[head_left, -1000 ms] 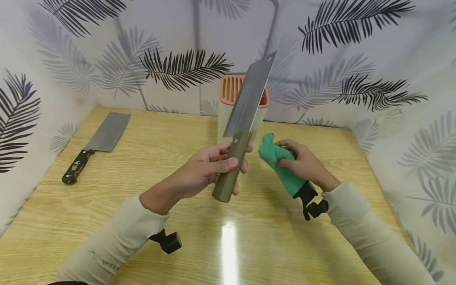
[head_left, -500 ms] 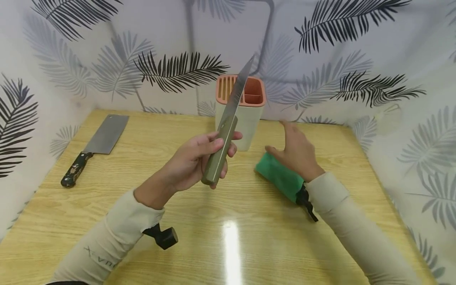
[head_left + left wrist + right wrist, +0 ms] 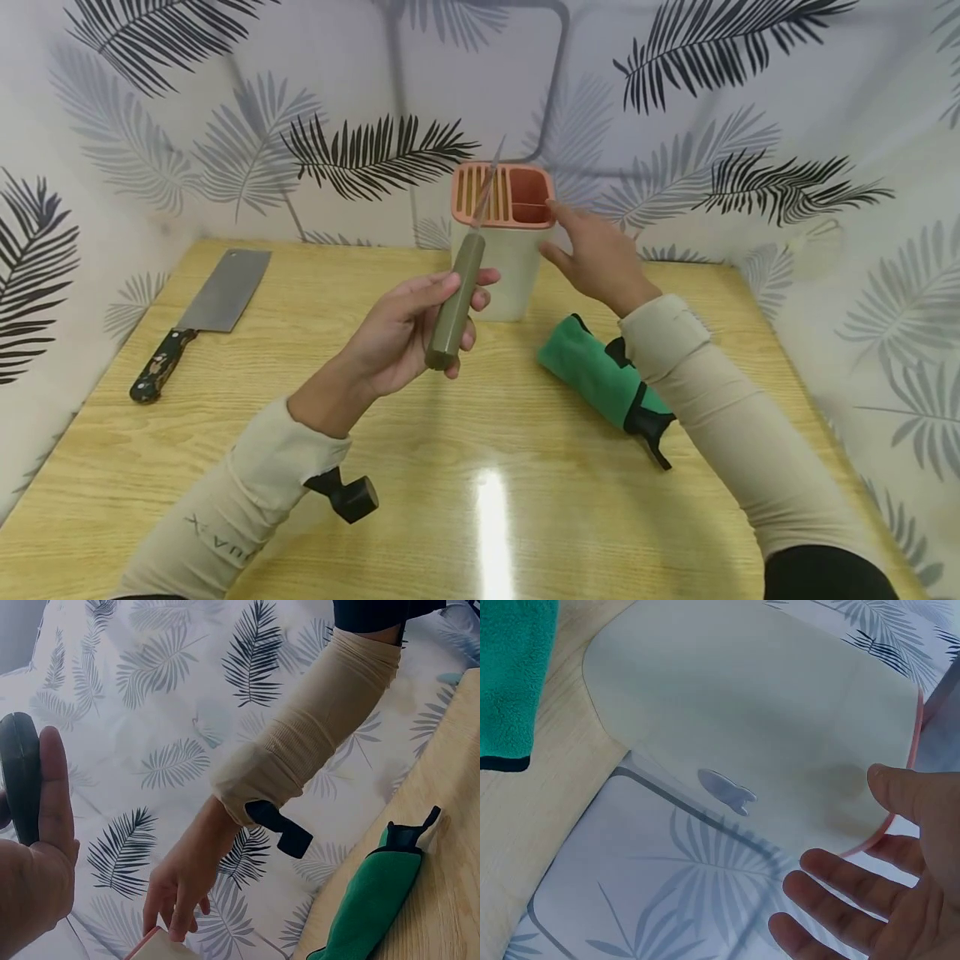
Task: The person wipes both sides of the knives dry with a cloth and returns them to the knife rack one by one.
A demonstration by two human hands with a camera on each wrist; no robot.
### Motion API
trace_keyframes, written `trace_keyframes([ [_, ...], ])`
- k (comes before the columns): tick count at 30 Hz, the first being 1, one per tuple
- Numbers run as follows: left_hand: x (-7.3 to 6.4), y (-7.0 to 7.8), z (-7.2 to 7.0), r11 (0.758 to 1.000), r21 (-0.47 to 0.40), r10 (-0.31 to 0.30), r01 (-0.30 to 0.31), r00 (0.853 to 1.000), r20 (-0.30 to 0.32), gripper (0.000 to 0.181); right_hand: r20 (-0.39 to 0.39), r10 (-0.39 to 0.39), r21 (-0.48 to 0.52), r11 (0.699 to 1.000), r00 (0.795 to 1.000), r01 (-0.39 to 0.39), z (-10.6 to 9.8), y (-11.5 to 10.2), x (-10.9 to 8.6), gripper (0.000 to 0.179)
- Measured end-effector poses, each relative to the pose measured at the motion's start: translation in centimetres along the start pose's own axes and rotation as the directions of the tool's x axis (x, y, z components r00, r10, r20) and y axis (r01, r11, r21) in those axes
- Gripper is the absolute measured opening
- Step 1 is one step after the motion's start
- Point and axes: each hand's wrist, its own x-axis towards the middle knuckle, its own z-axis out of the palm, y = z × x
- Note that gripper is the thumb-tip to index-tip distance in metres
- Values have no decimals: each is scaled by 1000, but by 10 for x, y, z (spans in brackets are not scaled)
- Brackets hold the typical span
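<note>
My left hand (image 3: 408, 329) grips a kitchen knife by its olive-green handle (image 3: 456, 300). The narrow side of its blade (image 3: 491, 187) faces the head camera, tip pointing up and away, in front of the holder's slots. At the back stands a cream knife holder (image 3: 498, 271) with an orange slotted top. My right hand (image 3: 596, 254) is at the holder's right rim, thumb by the front face and fingers loosely extended; contact is hard to judge. In the right wrist view, the holder (image 3: 757, 712) fills the middle beside my spread fingers (image 3: 847, 881).
A folded green cloth (image 3: 592, 371) with black trim lies on the table (image 3: 360, 467), below my right forearm. On the left lies a cleaver (image 3: 228, 292) with a dark patterned handle. Leaf-print fabric (image 3: 337, 75) encloses the back and sides.
My right hand has let go of the green cloth and moved up to the holder's right rim. The knife in my left hand has turned edge-on and shifted slightly left.
</note>
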Motion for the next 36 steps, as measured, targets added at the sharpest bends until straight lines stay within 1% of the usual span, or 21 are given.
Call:
trace_keyframes([
  [3, 0, -1, 1, 1000, 0, -2, 2, 1000, -26, 51, -18, -3, -13, 1000, 1000, 3, 4, -1, -1, 61],
  [5, 0, 0, 1, 1000, -17, -3, 2, 999, -35, 49, -35, -5, -16, 1000, 999, 5, 5, -2, -2, 61],
  [8, 0, 4, 2, 999, -48, -6, 5, 1000, -29, 48, -53, 0, -6, 1000, 999, -1, 6, -4, -1, 62],
  [10, -1, 7, 4, 999, -51, -20, 19, 1000, -21, 48, -61, 3, -5, 1000, 998, -3, 7, -6, 0, 63],
  [12, 0, 12, 6, 999, -18, -40, 39, 999, -27, 47, -74, 4, -7, 1000, 997, -5, 8, -6, 0, 64],
  [15, 0, 20, 11, 997, 40, -60, 62, 997, -58, 46, -90, 5, -13, 1000, 996, -7, 10, -7, 0, 65],
  [19, 0, 29, 18, 992, 101, -60, 70, 993, -101, 44, -101, 2, -24, 1000, 995, -4, 14, -7, -1, 65],
  [22, -1, 34, 23, 989, 130, -64, 77, 993, -104, 39, -116, -3, -30, 1000, 993, 0, 16, -8, -2, 65],
  [24, -1, 37, 27, 985, 150, -71, 86, 993, -99, 40, -124, -3, -31, 1000, 992, -1, 17, -8, -2, 64],
  [30, -3, 41, 35, 973, 206, -92, 106, 993, -76, 53, -146, -9, -44, 999, 989, 3, 17, -11, -3, 60],
  [32, -4, 42, 37, 971, 216, -81, 98, 993, -86, 54, -152, -15, -55, 998, 988, 6, 17, -11, -2, 58],
  [34, -5, 44, 40, 968, 237, -54, 81, 991, -121, 53, -151, -15, -64, 998, 988, 6, 16, -11, -2, 57],
  [36, -5, 46, 43, 960, 272, -16, 62, 986, -166, 51, -148, -16, -73, 997, 989, 5, 15, -12, -2, 56],
])
